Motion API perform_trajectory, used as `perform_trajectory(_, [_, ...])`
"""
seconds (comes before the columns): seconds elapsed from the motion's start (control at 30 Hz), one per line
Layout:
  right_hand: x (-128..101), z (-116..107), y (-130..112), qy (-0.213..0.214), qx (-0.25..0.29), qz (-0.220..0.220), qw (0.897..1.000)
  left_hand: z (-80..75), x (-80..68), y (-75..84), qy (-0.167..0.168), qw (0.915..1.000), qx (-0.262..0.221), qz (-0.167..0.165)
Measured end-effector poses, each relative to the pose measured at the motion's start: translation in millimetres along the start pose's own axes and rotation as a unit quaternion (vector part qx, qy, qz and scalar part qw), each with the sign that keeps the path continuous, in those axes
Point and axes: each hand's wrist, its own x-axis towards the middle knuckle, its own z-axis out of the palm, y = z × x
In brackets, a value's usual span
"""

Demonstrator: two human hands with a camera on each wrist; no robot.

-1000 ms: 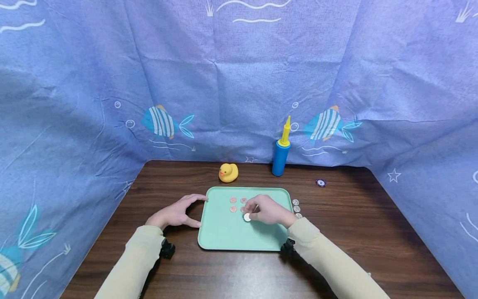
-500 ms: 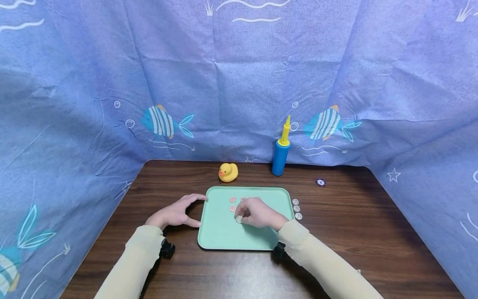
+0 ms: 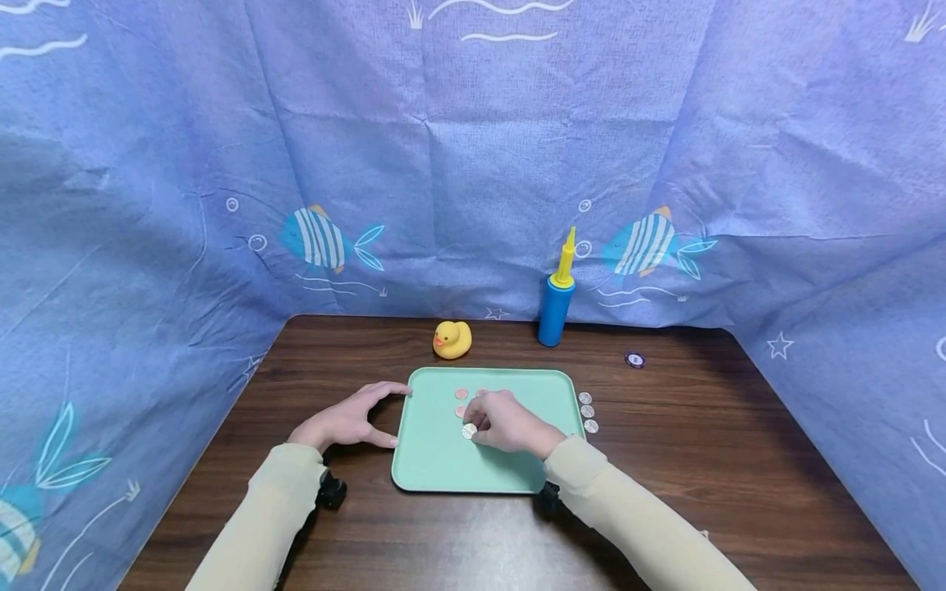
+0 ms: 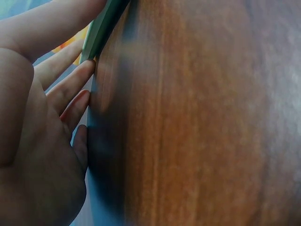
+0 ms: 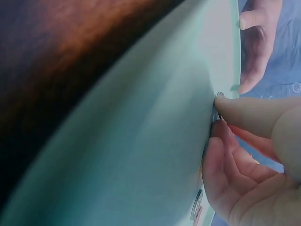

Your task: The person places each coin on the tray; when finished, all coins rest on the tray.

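Observation:
A mint-green tray [image 3: 443,469] lies on the table in the head view. On it, near the middle, my right hand [image 3: 508,423] pinches a silver coin [image 3: 469,431] between thumb and fingers, low over the tray; the right wrist view shows the coin's edge at the thumb tip. Copper-coloured coins [image 3: 461,394] lie just beyond it, some partly hidden behind my fingers. In the right wrist view another coin [image 5: 197,205] lies beside my hand. My left hand [image 3: 349,420] spreads thumb and fingers, with their tips at the tray's left rim [image 4: 101,35].
Three silver coins [image 3: 587,411] form a column on the table right of the tray. Behind the tray stand a yellow rubber duck [image 3: 452,340] and a blue hand pump [image 3: 556,312] with a yellow nozzle. A poker chip [image 3: 635,360] lies at the back right. A blue fish-print cloth [image 3: 473,180] hangs behind.
My right hand has moved left across the tray with the silver coin, slowing over the last half second. The lowest silver coin beside the tray has come fully into view. My left hand keeps still.

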Motion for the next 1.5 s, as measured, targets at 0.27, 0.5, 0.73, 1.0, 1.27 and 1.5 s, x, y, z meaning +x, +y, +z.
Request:
perform_trajectory(0.27, [2,0,-3,0.005,-0.029,0.010,1.000,-0.2,-0.9,1.3,-0.003,0.9999,-0.007,-0.007])
perform_trajectory(0.5, [5,1,-6,0.005,-0.033,0.000,0.999,-0.1,-0.7,2.3,-0.005,0.9999,-0.006,-0.011])
perform_trajectory(0.73, [7,2,-6,0.013,-0.029,-0.003,0.999,-1.5,-1.4,4.1,-0.005,0.9999,-0.008,-0.008])
perform_trajectory(1.0, [6,3,-6,0.015,-0.029,-0.002,0.999,0.0,-0.8,0.5,-0.007,1.0000,-0.004,-0.001])
perform_trajectory(1.27, [-2,-11,3,-0.001,-0.011,-0.004,1.000,0.7,-0.6,-1.0,-0.006,0.9999,-0.009,-0.001])
perform_trajectory(1.5, [-16,-29,20,-0.002,0.002,-0.016,1.000,-1.5,-0.6,0.1,-0.008,1.0000,0.003,-0.001])
